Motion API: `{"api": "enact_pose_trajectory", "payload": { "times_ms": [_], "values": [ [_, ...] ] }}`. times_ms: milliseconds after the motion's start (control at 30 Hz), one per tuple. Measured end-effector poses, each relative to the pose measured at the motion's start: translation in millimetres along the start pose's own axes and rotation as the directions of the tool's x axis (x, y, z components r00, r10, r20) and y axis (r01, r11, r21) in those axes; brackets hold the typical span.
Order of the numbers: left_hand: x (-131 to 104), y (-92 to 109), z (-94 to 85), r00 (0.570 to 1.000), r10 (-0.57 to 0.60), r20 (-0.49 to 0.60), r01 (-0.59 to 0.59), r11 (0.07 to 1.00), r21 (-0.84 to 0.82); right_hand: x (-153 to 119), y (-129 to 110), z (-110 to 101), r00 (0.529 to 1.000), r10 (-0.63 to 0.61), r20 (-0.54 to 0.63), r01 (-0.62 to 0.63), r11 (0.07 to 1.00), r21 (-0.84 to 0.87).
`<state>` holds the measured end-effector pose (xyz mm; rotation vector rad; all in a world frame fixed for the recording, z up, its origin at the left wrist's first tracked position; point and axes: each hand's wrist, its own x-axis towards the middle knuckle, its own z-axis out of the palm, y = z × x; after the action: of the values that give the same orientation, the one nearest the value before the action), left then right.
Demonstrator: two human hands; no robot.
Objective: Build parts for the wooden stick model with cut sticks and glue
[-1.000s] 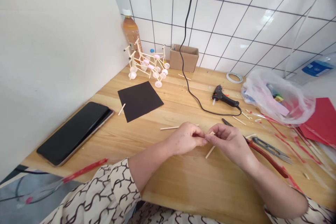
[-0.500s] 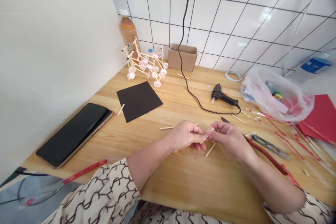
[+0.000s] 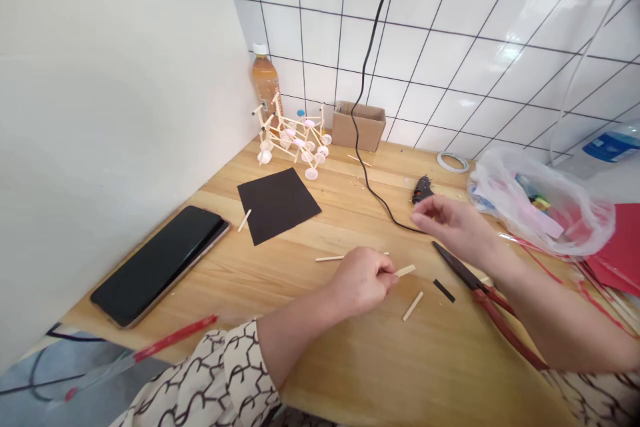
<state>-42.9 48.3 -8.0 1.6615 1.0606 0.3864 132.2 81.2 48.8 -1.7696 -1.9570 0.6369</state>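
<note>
My left hand (image 3: 361, 281) is closed in a pinch on short pale wooden sticks (image 3: 406, 271), which poke out to the right of its fingertips. Over the black glue gun (image 3: 423, 188) hovers my right hand (image 3: 453, 225), its fingers loosely bent and apart, with nothing visible in it. That hand hides the gun's handle. Below it lie red-handled scissors (image 3: 463, 270), partly covered by my right forearm. A small black strip (image 3: 444, 291) and a loose wooden stick (image 3: 413, 306) rest on the table between my hands.
Stick frames with white and pink wheels (image 3: 295, 137) stand by a drink bottle (image 3: 265, 77) and a cardboard box (image 3: 359, 127). Black card (image 3: 280, 205) and a phone (image 3: 160, 265) lie left. A plastic bag (image 3: 543, 200) and tape roll (image 3: 453, 161) are right. A black cord (image 3: 363, 147) hangs down.
My right hand has let go of the sticks and moved up and right to the glue gun. The left hand keeps the sticks. The black strip is now uncovered, and the view has shifted.
</note>
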Motion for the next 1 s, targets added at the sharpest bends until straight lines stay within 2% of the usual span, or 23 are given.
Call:
{"api": "enact_pose_trajectory", "payload": {
  "times_ms": [67, 167, 267, 433, 500, 533, 633, 700, 767, 867, 933, 1000],
  "values": [
    [-3, 3, -1.6, 0.998, 0.057, -0.02, -0.053, 0.986, 0.159, 31, -4, -5, 1.0, 0.002, 0.016, 0.002, 0.967, -0.256],
    [-6, 6, -3.6, 0.981, 0.193, 0.016, -0.187, 0.92, 0.344, 64, -2, 0, 0.998, 0.013, 0.058, 0.008, 0.937, -0.349],
    [-5, 5, -4.2, 0.963, 0.26, 0.067, -0.255, 0.808, 0.531, 72, 12, 6, 0.991, 0.015, 0.135, 0.041, 0.916, -0.4],
    [-2, 1, -0.8, 0.927, 0.33, 0.176, -0.362, 0.67, 0.648, 44, 42, -1, 0.986, 0.028, 0.166, 0.05, 0.895, -0.444],
    [-2, 0, 0.6, 0.914, 0.352, 0.202, -0.394, 0.652, 0.648, 23, 50, -6, 0.994, -0.026, 0.102, 0.06, 0.934, -0.352],
    [-2, 0, 0.9, 0.91, 0.359, 0.209, -0.404, 0.646, 0.648, 13, 51, -8, 0.998, 0.006, 0.063, 0.013, 0.957, -0.291],
    [-3, -1, 0.2, 0.911, 0.362, 0.198, -0.398, 0.643, 0.654, -18, 52, -14, 0.981, 0.182, 0.064, -0.18, 0.983, -0.045],
    [-4, 0, -1.1, 0.921, 0.353, 0.168, -0.373, 0.665, 0.647, -34, 49, -19, 0.974, 0.226, 0.011, -0.226, 0.972, 0.068],
    [-5, 1, -2.2, 0.932, 0.33, 0.15, -0.346, 0.689, 0.637, -45, 44, -24, 0.978, 0.207, -0.042, -0.202, 0.974, 0.1],
    [-6, 2, -2.0, 0.938, 0.313, 0.149, -0.332, 0.69, 0.643, -48, 31, -33, 0.993, 0.117, -0.017, -0.116, 0.993, 0.03],
    [-7, 3, -0.9, 0.934, 0.328, 0.144, -0.338, 0.673, 0.657, -40, 20, -37, 0.999, 0.044, 0.021, -0.043, 0.998, -0.049],
    [-7, 3, 0.4, 0.928, 0.349, 0.131, -0.342, 0.658, 0.671, -20, 10, -36, 0.998, -0.032, 0.063, 0.042, 0.987, -0.157]
  ]
}}
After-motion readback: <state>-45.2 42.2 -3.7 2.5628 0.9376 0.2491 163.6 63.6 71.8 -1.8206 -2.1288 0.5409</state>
